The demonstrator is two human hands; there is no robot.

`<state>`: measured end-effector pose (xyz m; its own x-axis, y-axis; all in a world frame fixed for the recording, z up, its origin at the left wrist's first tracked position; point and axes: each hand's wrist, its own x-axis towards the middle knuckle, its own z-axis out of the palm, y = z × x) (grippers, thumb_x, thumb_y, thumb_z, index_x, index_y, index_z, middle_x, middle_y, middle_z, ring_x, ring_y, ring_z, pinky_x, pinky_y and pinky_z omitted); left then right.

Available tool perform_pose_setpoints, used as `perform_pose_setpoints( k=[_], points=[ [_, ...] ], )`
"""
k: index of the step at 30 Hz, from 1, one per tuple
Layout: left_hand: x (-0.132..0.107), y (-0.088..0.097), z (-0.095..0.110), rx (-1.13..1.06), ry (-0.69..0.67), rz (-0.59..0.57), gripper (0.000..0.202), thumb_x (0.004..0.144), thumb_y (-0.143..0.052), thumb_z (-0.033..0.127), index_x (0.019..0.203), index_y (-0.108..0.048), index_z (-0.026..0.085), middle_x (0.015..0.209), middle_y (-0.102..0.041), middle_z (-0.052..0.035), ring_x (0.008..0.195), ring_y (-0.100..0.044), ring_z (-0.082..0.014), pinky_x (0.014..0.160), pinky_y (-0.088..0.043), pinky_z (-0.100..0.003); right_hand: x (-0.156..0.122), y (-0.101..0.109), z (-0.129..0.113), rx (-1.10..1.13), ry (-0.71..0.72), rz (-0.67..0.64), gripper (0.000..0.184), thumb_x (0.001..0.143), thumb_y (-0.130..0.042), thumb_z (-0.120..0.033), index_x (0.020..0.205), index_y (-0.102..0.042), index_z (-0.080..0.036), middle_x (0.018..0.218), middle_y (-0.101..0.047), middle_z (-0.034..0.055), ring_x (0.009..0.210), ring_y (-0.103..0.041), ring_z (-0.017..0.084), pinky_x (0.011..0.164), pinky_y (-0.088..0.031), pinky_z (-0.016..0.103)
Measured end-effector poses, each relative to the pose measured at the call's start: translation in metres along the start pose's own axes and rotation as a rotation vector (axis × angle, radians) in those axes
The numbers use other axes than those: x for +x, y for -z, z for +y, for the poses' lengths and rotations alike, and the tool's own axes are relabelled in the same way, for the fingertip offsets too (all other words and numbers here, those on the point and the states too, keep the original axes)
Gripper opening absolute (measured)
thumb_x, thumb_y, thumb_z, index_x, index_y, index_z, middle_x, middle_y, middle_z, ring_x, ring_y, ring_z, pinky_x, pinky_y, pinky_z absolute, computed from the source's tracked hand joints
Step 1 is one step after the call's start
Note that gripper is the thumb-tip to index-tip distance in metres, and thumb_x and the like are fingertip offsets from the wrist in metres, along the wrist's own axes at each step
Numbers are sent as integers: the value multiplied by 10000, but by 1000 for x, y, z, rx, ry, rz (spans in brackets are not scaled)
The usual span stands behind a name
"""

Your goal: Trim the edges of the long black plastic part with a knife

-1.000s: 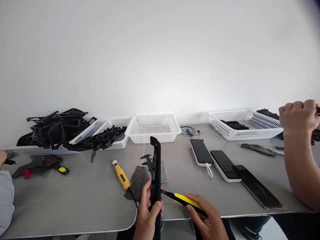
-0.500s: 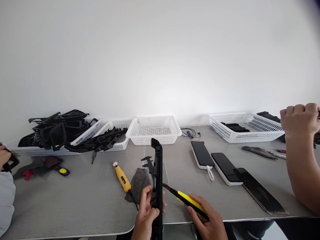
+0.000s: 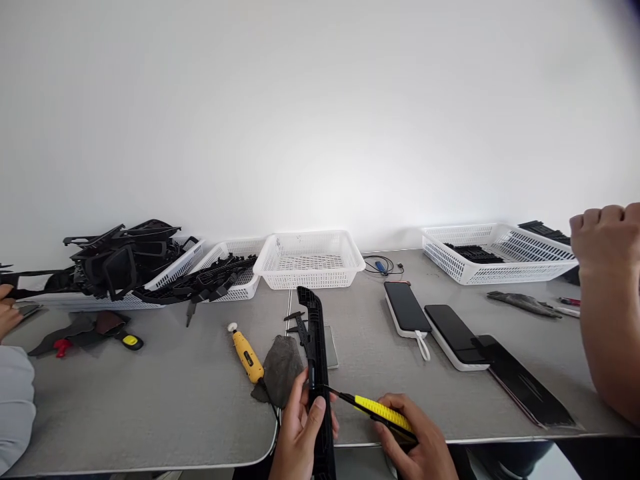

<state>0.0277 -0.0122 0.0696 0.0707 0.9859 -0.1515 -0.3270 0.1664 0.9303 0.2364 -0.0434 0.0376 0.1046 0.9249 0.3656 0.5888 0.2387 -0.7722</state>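
My left hand [image 3: 303,427] is closed around a long black plastic part [image 3: 318,347], which stands nearly upright at the table's front edge with its curved end up. In my right hand [image 3: 417,437] is a yellow and black utility knife [image 3: 383,412]. Its dark blade points left and meets the right edge of the plastic part, just above my left thumb. Behind the part lie a black caliper [image 3: 301,327], partly hidden, and a dark grey cloth [image 3: 281,367]. A yellow rotary tool [image 3: 247,355] rests left of the cloth.
A white basket [image 3: 310,277] stands at the back, with baskets of black parts [image 3: 120,260] to its left. Several phones [image 3: 407,307] lie at right, near another white basket [image 3: 495,273]. A co-worker's arm [image 3: 607,320] is at right, another's sleeve [image 3: 15,407] at left.
The plastic part has tilted, its top moving slightly left and its lower end right. The knife has turned flatter, its tip lower against the part. The left co-worker's hand has shifted.
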Motion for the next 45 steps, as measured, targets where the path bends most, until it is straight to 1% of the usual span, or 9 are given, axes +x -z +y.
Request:
perform_pose_setpoints(
  k=[7, 13, 19, 23, 27, 32, 37, 41, 45],
  points=[
    [4, 7, -6, 29, 28, -22, 751, 897, -726, 633, 1497, -500, 243, 1042, -760, -90, 704, -698, -194, 676, -608, -347, -1, -3, -4, -18, 37, 67, 89, 902, -626, -285, 973, -674, -258, 862, -755, 8, 752, -745, 179, 654, -605, 231],
    [0, 0, 3, 12, 25, 3, 740, 876, -753, 634, 1454, -536, 226, 991, -761, -73, 675, -658, -169, 632, -566, -300, -1, -2, -6, -11, 20, 59, 129, 868, -585, -244, 961, -673, -243, 852, -749, 27, 745, -737, 198, 643, -601, 255],
    [-2, 2, 1, 60, 35, -2, 710, 903, -711, 645, 1453, -530, 232, 989, -763, -68, 725, -682, -189, 693, -558, -316, -1, 1, -9, 15, 29, 65, 167, 842, -565, -204, 968, -664, -250, 862, -741, 15, 762, -729, 197, 667, -597, 256],
    [-3, 5, -5, 94, 71, 2, 814, 885, -717, 670, 1515, -472, 216, 934, -757, -60, 765, -698, -217, 753, -550, -336, -3, 1, -5, 11, 9, 23, 201, 847, -554, -188, 1001, -669, -249, 907, -749, 30, 798, -735, 207, 686, -602, 262],
    [-6, 4, -8, 158, 67, 78, 887, 858, -723, 702, 1532, -484, 177, 896, -736, -55, 812, -705, -240, 770, -551, -337, -6, 0, 1, -21, 25, -15, 244, 863, -519, -139, 1014, -670, -257, 930, -742, 29, 821, -729, 200, 708, -593, 261],
    [-8, 4, -17, 225, 30, 141, 808, 850, -729, 681, 1465, -567, 182, 894, -726, -40, 774, -705, -228, 823, -561, -350, -8, -5, 6, -35, 30, 46, 251, 861, -528, -123, 1005, -681, -262, 920, -741, 21, 801, -724, 194, 679, -587, 253],
    [-6, 11, -28, 177, 20, 57, 737, 903, -670, 583, 1487, -507, 166, 827, -731, -41, 698, -639, -207, 667, -523, -323, -8, -11, 11, -50, 75, 72, 247, 899, -503, -136, 1005, -692, -253, 921, -735, 48, 793, -713, 198, 688, -593, 272],
    [-6, 12, -21, 142, 35, 12, 707, 920, -629, 468, 1534, -427, 182, 835, -731, -31, 664, -617, -191, 669, -512, -324, -11, -14, 14, -82, 74, 106, 268, 894, -498, -124, 1023, -690, -258, 918, -743, 46, 809, -725, 211, 704, -600, 288],
    [-6, 8, -11, 74, 25, -64, 554, 897, -640, 373, 1408, -487, 224, 861, -726, -21, 686, -614, -175, 674, -513, -305, -12, -15, 19, -112, 39, 89, 274, 905, -507, -132, 1064, -693, -255, 957, -755, 55, 817, -735, 212, 701, -609, 287]
  ],
)
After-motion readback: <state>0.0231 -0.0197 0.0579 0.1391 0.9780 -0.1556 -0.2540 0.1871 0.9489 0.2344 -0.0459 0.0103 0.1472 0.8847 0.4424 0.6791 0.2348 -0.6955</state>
